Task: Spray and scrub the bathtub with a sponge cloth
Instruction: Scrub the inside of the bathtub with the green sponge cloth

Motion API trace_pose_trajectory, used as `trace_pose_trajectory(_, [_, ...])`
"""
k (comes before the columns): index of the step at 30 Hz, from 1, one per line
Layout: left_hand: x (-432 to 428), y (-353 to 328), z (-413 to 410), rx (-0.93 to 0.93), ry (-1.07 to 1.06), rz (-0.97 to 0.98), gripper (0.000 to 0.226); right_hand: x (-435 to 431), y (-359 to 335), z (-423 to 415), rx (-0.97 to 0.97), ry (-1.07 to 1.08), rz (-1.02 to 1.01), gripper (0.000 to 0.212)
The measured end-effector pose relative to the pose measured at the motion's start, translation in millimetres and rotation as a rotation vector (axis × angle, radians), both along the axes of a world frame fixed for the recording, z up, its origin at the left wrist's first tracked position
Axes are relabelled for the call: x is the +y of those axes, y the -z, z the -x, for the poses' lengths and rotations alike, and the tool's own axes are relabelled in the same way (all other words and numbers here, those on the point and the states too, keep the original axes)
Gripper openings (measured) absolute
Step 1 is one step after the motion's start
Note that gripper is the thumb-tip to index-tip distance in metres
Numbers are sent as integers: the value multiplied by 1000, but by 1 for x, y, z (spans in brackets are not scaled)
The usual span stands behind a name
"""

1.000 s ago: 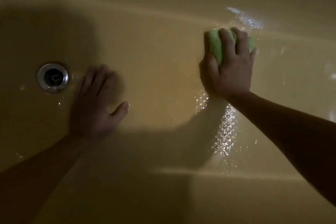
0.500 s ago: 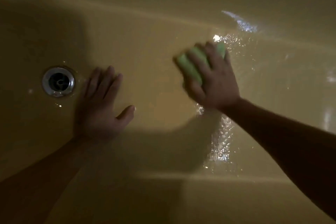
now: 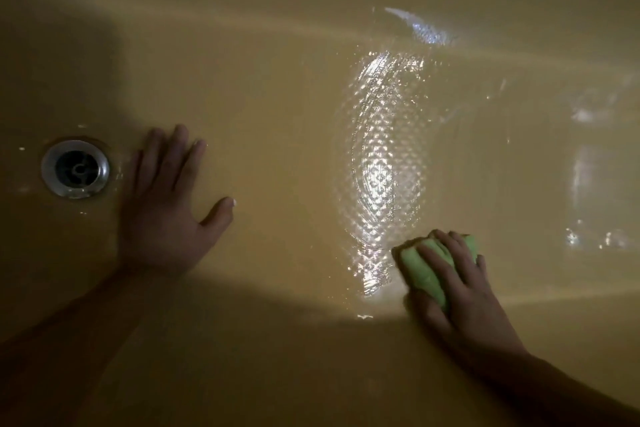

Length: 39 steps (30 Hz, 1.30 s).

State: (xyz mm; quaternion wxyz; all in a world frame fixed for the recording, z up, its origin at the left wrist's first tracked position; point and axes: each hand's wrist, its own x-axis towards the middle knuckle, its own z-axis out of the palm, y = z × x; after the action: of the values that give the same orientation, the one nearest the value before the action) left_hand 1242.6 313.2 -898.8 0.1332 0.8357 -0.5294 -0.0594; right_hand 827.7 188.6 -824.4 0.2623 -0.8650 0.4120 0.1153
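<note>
While my left hand point(image 3: 166, 204) lies spread flat on the tub point(image 3: 277, 97) floor beside the drain point(image 3: 75, 168), my right hand point(image 3: 464, 291) grips the sponge point(image 3: 426, 270) near right. One wet band point(image 3: 384, 166) glistens mid-tub, and the rest looks unscrubbed.

I'm in a bathroom, prob. a home one. I'm leaning over a yellow bathtub point(image 3: 277, 107): glossy surface, floor curving up into smooth walls. A round metal drain point(image 3: 75, 168) w/ a dark grate sits in the tub floor, just left of my left hand point(image 3: 166, 218). Wet streaks point(image 3: 384, 166) glint on the floor. Light's dim, w/ a shadow across the near side & the drain end.
</note>
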Motion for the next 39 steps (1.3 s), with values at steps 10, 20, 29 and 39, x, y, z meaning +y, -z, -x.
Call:
trace_pose_trajectory(10, [-5,-4,-1,23,-9,42,77,-219,42,-120,-135,1010,393,75])
trace_pose_trajectory(20, [-6,-2,-7,45,-64,45,72,-34,42,-147,-236,-220,262,67])
trace_pose_trajectory(29, [-5,0,-6,-13,-56,71,74,-142,50,-206,-211,-122,414,68])
trace_pose_trajectory(39, [-5,-7,-8,49,-24,-80,80,37,26,-117,-155,-445,179,68])
